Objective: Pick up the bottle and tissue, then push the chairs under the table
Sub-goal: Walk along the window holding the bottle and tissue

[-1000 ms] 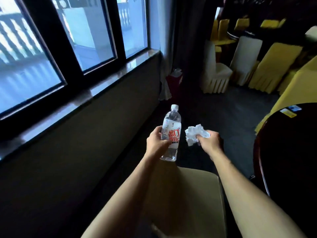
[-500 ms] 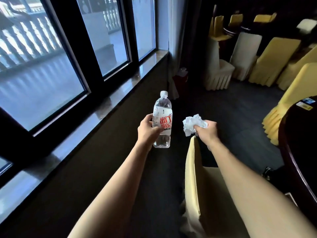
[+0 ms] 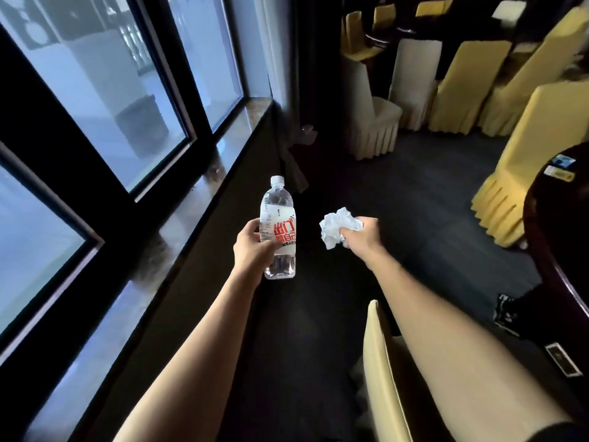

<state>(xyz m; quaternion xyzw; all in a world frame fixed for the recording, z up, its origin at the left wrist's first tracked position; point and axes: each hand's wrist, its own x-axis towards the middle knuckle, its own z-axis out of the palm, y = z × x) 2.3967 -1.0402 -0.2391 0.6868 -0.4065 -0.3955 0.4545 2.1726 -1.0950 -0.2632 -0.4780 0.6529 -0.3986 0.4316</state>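
The left hand (image 3: 255,247) has its fingers curled round the lower middle of a clear plastic water bottle (image 3: 278,228), thumb across the red-lettered label. The bottle stands upright in the air with its white cap above the hand. Level with it and apart, the right hand (image 3: 361,239) is closed in a fist on a crumpled white tissue (image 3: 338,226), which bulges out on the side facing the left hand. Below the right forearm, nearer the person, is the back of a cream-yellow chair (image 3: 379,362). Right of the right hand curves the dark round desk (image 3: 561,244); beyond it stands a yellow-covered chair (image 3: 526,148). Left of the left hand runs a window sill (image 3: 229,148).
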